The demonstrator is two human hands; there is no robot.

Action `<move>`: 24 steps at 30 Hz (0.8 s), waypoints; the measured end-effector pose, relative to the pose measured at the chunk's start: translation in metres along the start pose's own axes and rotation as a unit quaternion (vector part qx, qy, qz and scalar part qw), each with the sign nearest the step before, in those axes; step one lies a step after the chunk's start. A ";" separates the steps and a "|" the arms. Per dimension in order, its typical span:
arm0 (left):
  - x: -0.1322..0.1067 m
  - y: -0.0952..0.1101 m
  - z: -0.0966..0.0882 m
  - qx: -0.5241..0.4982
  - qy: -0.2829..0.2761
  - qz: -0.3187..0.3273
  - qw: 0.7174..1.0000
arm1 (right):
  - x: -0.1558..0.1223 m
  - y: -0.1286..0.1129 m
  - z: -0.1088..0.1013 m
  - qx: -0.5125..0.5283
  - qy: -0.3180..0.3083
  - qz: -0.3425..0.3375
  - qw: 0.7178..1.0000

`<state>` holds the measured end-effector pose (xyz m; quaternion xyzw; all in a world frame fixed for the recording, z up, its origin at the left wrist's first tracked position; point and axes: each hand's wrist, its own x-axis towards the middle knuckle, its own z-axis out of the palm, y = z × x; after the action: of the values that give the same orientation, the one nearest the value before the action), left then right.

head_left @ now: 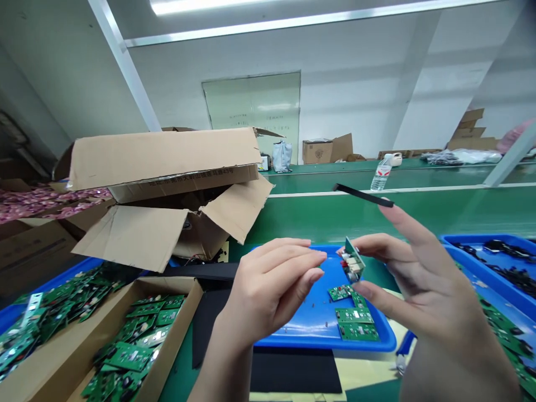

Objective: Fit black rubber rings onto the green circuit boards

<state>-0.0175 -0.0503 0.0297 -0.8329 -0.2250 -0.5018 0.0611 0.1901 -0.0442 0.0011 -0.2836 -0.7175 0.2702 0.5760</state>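
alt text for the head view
The right hand pinches a small green circuit board above a blue tray holding more boards, with the left hand beside it. At left, a cardboard box holds green boards, near an open carton.

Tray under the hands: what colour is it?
The tray is bright blue, seen best in the head view.

Green circuit board point(353, 261) tilted in right hand point(431, 296).
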 end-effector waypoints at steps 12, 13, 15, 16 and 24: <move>0.001 0.008 0.014 -0.176 -0.015 -0.157 0.972 | 0.001 0.002 0.006 0.170 -0.117 0.066 0.976; 0.001 0.008 0.016 -0.200 -0.001 -0.170 0.965 | 0.003 0.002 0.007 0.174 -0.116 0.076 0.975; 0.001 0.007 0.019 -0.237 0.039 -0.206 0.949 | 0.005 0.003 0.009 0.170 -0.104 0.091 0.976; 0.000 0.006 0.020 -0.252 0.057 -0.229 0.939 | 0.006 0.004 0.009 0.163 -0.095 0.094 0.978; -0.002 -0.009 0.023 -0.352 0.145 -0.325 0.866 | 0.011 0.010 0.014 0.121 -0.084 0.131 0.980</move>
<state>-0.0036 -0.0356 0.0151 -0.5969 -0.2797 -0.6541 -0.3710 0.1752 -0.0302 -0.0011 -0.2797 -0.6820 0.4509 0.5033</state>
